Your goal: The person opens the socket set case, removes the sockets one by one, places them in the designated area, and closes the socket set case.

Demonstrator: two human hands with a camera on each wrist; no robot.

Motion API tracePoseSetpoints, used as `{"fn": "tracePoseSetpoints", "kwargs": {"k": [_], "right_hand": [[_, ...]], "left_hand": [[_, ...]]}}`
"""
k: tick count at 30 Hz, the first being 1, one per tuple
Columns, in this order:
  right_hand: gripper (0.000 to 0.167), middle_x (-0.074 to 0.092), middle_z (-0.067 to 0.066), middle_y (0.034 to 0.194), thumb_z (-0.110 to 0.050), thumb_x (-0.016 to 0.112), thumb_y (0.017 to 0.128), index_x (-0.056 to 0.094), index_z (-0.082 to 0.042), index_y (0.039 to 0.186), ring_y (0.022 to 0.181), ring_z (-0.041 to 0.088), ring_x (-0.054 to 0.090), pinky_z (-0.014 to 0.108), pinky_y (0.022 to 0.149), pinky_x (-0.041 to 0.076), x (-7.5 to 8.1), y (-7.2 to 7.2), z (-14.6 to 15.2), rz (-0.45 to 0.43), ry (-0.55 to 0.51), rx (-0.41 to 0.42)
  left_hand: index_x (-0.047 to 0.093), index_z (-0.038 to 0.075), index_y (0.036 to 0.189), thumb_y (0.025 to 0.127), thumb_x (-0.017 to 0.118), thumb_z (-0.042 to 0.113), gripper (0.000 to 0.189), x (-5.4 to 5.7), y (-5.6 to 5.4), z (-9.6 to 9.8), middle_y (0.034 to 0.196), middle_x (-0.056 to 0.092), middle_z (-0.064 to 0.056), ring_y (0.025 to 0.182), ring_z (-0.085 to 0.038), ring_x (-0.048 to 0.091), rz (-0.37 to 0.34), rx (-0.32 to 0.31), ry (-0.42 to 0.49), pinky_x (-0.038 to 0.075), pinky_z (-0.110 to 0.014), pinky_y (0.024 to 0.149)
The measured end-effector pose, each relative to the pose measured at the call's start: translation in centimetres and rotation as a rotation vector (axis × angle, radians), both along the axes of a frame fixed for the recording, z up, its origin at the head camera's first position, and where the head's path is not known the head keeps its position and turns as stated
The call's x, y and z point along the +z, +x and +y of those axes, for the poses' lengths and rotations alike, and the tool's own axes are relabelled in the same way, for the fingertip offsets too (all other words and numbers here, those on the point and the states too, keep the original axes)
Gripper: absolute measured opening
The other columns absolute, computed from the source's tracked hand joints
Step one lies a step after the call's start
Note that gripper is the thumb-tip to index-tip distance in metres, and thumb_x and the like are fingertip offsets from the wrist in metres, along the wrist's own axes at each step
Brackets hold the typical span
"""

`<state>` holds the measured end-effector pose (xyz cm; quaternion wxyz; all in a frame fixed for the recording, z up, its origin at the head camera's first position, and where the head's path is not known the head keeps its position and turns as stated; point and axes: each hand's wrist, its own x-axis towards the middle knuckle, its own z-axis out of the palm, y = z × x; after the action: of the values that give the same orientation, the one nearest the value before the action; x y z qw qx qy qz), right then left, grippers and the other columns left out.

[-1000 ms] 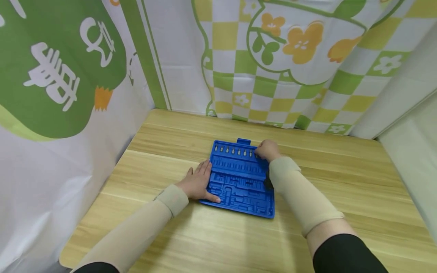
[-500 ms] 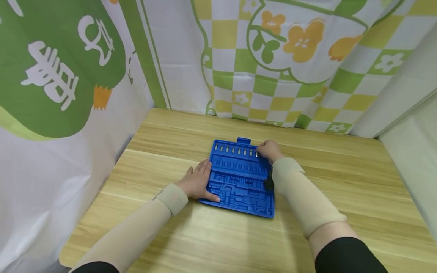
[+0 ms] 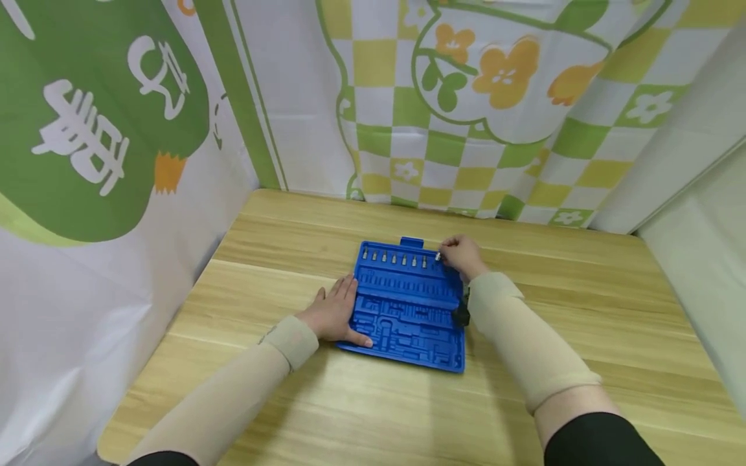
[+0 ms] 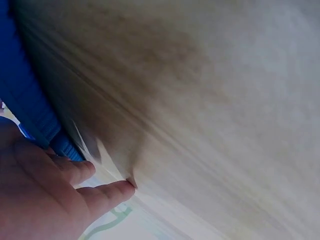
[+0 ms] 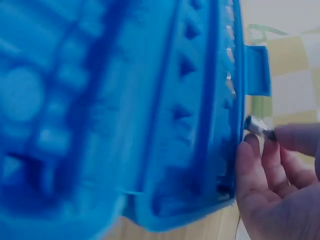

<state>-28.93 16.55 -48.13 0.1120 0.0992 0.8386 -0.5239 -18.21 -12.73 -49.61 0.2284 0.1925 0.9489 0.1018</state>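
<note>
An open blue plastic tool case (image 3: 408, 301) lies flat on the table. Along its far edge runs a row of several small metal screwdriver bits (image 3: 394, 259). My right hand (image 3: 464, 257) pinches one silvery bit (image 5: 258, 127) between thumb and fingers, just above the right end of that row. In the right wrist view the bit is held apart from the case, close to its rim. My left hand (image 3: 332, 313) rests against the case's left side, fingers extended and thumb over the near left corner. Its fingertips touch the tabletop in the left wrist view.
The wooden table (image 3: 280, 401) extends around the case on all sides. A blue latch tab (image 3: 412, 243) sticks out from the far edge. A patterned curtain (image 3: 431, 155) hangs behind the table, and a white-and-green sheet (image 3: 111, 272) hangs at the left.
My right hand has drawn the rightmost bit out of its slot, up and slightly away from the row. The left hand has stayed in place on the case.
</note>
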Motion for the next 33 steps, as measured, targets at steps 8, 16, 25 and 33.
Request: {"fn": "tracePoseSetpoints", "kwargs": {"k": [8,16,25,33], "right_hand": [[0.028,0.055,0.018,0.116,-0.001,0.051,0.105,0.05,0.015,0.129,0.1,0.023,0.061,0.037,0.096,0.056,0.6,0.8,1.7,0.009,-0.132,-0.034],[0.035,0.054,0.019,0.117,-0.002,0.049,0.107,0.046,0.017,0.136,0.084,0.008,0.063,0.029,0.087,0.058,0.6,1.6,5.2,-0.011,-0.161,0.004],[0.033,0.057,0.015,0.109,-0.001,0.051,0.106,0.047,0.019,0.132,0.078,0.004,0.063,0.027,0.084,0.059,1.1,2.5,8.0,-0.035,-0.12,0.047],[0.028,0.06,0.024,0.114,0.001,0.052,0.104,0.053,0.02,0.124,0.082,0.008,0.062,0.025,0.075,0.058,1.6,3.4,10.9,-0.042,0.1,0.134]], "left_hand": [[0.002,-0.001,0.164,0.076,0.075,0.076,0.138,-1.0,0.3,-0.4,0.171,-0.004,-0.019,0.157,-0.036,0.002,0.006,0.006,0.027,0.014,-0.064,0.121],[0.002,-0.001,0.164,0.075,0.076,0.076,0.14,-1.3,0.1,-0.5,0.171,-0.004,-0.019,0.157,-0.036,0.002,0.012,0.011,0.063,0.012,-0.065,0.121],[0.002,-0.002,0.164,0.075,0.075,0.077,0.14,-1.0,0.0,-0.3,0.171,-0.004,-0.018,0.157,-0.036,0.001,0.011,0.008,0.054,0.011,-0.065,0.121],[0.001,-0.002,0.164,0.076,0.075,0.076,0.139,-0.5,-0.1,-0.1,0.171,-0.004,-0.019,0.157,-0.036,0.001,0.004,0.002,0.054,0.01,-0.065,0.121]]}}
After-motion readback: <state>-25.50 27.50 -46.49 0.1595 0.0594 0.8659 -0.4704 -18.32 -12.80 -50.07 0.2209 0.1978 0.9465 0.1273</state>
